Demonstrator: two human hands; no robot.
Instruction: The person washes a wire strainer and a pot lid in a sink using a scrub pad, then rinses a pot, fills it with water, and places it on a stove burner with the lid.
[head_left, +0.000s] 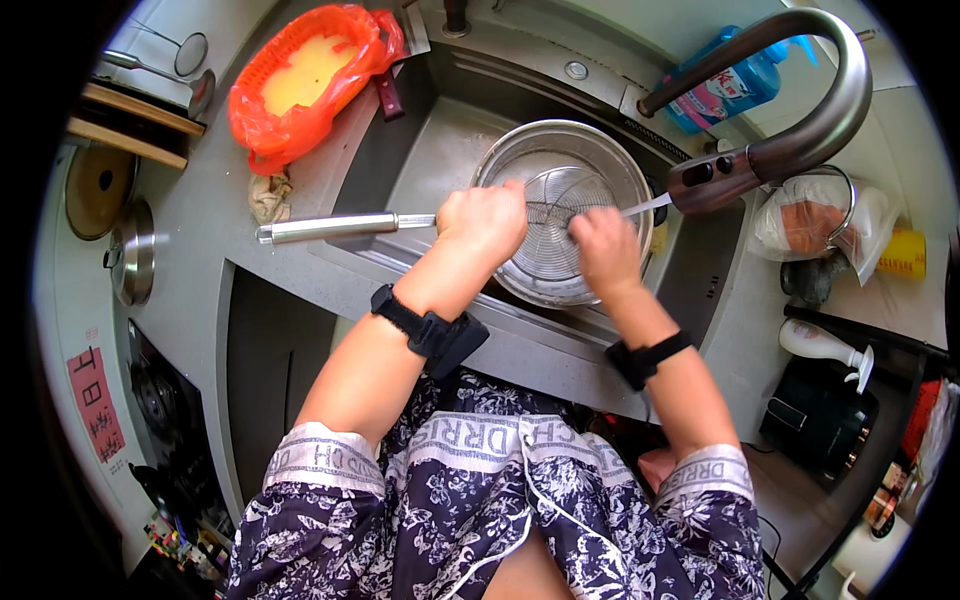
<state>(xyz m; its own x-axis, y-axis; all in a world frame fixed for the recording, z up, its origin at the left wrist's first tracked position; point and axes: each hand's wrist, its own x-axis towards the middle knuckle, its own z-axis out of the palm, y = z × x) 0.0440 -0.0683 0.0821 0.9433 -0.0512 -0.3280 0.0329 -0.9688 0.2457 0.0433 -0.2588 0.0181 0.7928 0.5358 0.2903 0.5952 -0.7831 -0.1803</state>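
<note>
My left hand (482, 221) is closed around the neck of a wire spider strainer (551, 251), whose metal handle points left past the sink's front edge. The strainer's round mesh lies over a stainless steel pot (506, 161) in the sink. At the right side of the mesh is my right hand (606, 247), blurred, its fingers bent against the wires; whether they grip anything is hidden. Water runs from the pull-out faucet head (709, 182) toward the pot's right side, behind my right hand.
The sink basin (442, 142) surrounds the pot. On the left counter stands a basket in a red plastic bag (255, 97) with yellow contents, beside a knife handle (389, 97) and a crumpled cloth (268, 196). A blue pump bottle (754, 82) stands behind the faucet; a bagged item (814, 221) lies right.
</note>
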